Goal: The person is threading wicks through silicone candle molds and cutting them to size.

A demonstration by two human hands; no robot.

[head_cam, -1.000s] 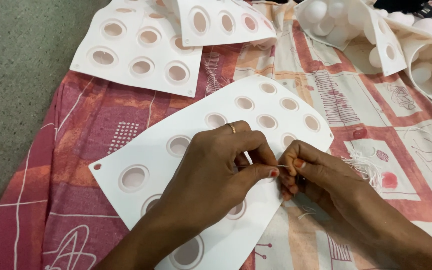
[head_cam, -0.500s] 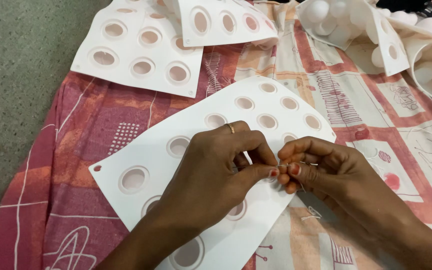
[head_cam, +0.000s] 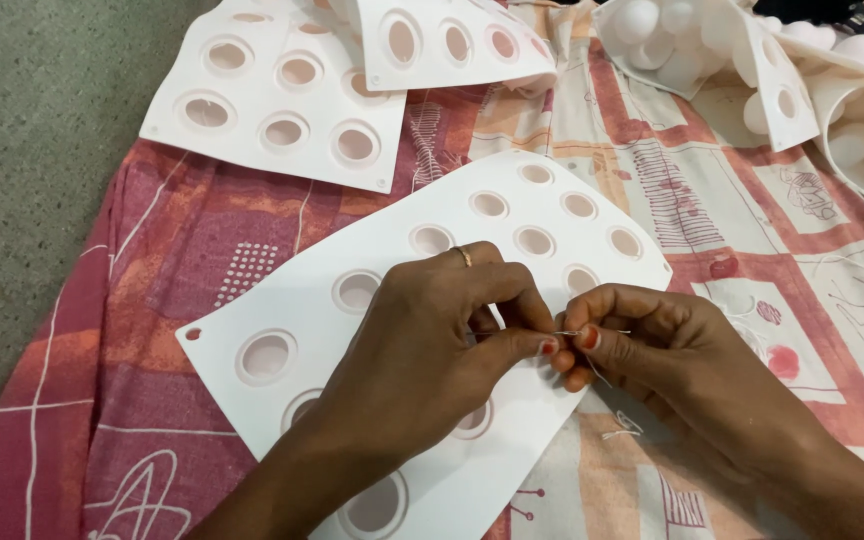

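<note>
My left hand (head_cam: pixel 432 340), with a ring on one finger, and my right hand (head_cam: pixel 652 345) meet fingertip to fingertip over a white plastic sheet (head_cam: pixel 382 240) full of round holes. Both pinch a thin white thread (head_cam: pixel 592 333) between thumb and forefinger; a short end sticks out to the right and a strand hangs below the right fingers. The sheet lies flat on a red and orange patterned cloth (head_cam: pixel 172 240). My left hand hides several of its holes.
Two more white holed sheets (head_cam: pixel 282 90) lie at the back left, overlapping. Bent holed sheets with white balls (head_cam: pixel 802 70) sit at the back right. A tuft of white threads (head_cam: pixel 752 335) lies by my right hand. Grey floor (head_cam: pixel 32 150) is on the left.
My right hand has turned and shifted slightly right, its fingers now closed over the thread. The loose tuft of threads is more covered. My left hand has hardly moved.
</note>
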